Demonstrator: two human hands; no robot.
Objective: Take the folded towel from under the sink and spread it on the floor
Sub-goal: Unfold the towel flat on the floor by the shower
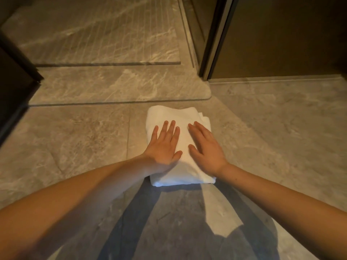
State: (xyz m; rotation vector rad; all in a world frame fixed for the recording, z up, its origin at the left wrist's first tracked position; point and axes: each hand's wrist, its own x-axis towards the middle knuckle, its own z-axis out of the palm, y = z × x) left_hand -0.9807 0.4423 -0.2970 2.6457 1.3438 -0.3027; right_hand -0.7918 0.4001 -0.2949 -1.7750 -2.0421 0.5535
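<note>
Head view: left hand [164, 145] and right hand [205, 149], palms flat, gripping nothing, steady the folded towel [183, 147] on floor [75, 143], probably before unfolding toward 12 o'clock.

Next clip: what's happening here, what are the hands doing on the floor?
A person looks down at a white towel lying on the grey tiled floor. It is not yet spread: it is a folded stack. The left hand and right hand both lie flat on top of it, fingers open, gripping nothing.
</note>
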